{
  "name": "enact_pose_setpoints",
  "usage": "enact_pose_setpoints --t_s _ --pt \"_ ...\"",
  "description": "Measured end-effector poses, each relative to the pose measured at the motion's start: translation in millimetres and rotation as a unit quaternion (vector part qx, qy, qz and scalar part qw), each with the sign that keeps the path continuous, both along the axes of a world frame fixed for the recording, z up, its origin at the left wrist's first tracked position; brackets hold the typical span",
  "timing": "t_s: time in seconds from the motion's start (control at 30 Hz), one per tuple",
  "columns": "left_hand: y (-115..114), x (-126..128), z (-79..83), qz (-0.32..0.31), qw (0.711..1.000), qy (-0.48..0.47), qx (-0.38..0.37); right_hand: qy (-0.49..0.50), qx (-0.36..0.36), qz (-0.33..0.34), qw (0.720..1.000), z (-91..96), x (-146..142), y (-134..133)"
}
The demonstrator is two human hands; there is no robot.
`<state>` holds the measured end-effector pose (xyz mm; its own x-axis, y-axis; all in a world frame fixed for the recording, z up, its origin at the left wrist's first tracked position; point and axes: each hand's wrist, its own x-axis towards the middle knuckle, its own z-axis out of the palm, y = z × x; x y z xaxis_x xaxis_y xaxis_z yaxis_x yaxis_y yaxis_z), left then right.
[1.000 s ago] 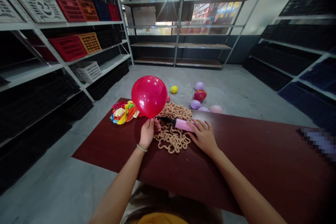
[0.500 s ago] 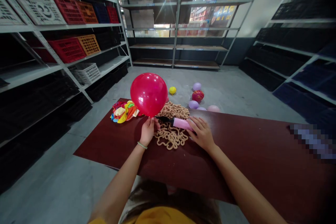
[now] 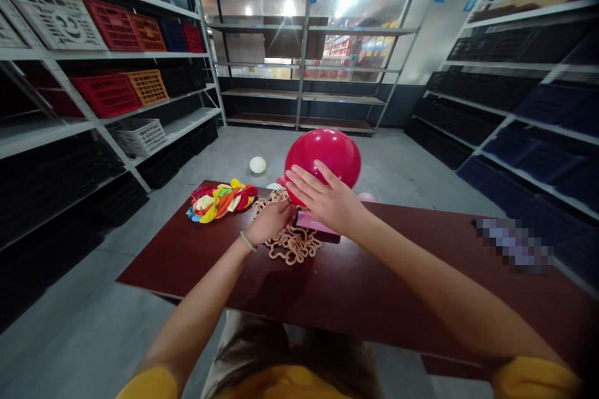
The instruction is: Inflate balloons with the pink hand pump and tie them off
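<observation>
A large inflated red balloon (image 3: pixel 339 149) rises above the far side of the table. My left hand (image 3: pixel 271 222) pinches it at the neck, with the knuckles hiding the exact grip. With fingers stretched out, my right hand (image 3: pixel 327 199) lies against the balloon's near side. Beneath that hand is a pink balloon pump (image 3: pixel 311 222), partly covered; its black end is mostly hidden. A heap of curly beige cord (image 3: pixel 294 248) spreads under and in front of my left hand.
Colourful limp balloons (image 3: pixel 219 201) are piled at the left of the dark red table (image 3: pixel 196 255). A pale balloon (image 3: pixel 257 165) rests on the floor beyond. A blurred-out item (image 3: pixel 515 244) lies at right. Shelves with crates (image 3: pixel 112 92) line the room.
The red balloon has moved right together with my left hand. My right hand has let go of the pump and come up against the balloon. The view has shifted slightly.
</observation>
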<state>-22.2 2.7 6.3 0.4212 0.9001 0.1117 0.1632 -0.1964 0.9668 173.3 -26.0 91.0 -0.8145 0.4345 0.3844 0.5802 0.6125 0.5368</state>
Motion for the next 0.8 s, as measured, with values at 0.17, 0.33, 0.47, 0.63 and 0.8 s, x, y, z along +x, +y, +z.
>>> enact_pose_setpoints --t_s 0.17,0.33,0.47,0.63,0.8 --pt "-12 8 16.8 -0.033 0.999 0.033 0.009 -0.052 0.012 -0.013 0.998 -8.4 -4 10" --pt "-17 9 21.4 -0.059 0.997 0.042 -0.004 -0.009 -0.030 0.003 0.999 -19.1 -1 11" --pt "-20 6 21.4 -0.063 0.997 0.009 -0.051 0.022 -0.042 -0.004 0.999 -18.6 2 7" --pt "-23 3 24.3 -0.073 0.992 -0.010 -0.099 0.042 -0.052 0.003 0.998 -16.3 7 1" --pt "-26 1 25.0 -0.078 0.984 -0.060 -0.146 0.061 -0.047 0.028 0.997 -21.2 11 -1"
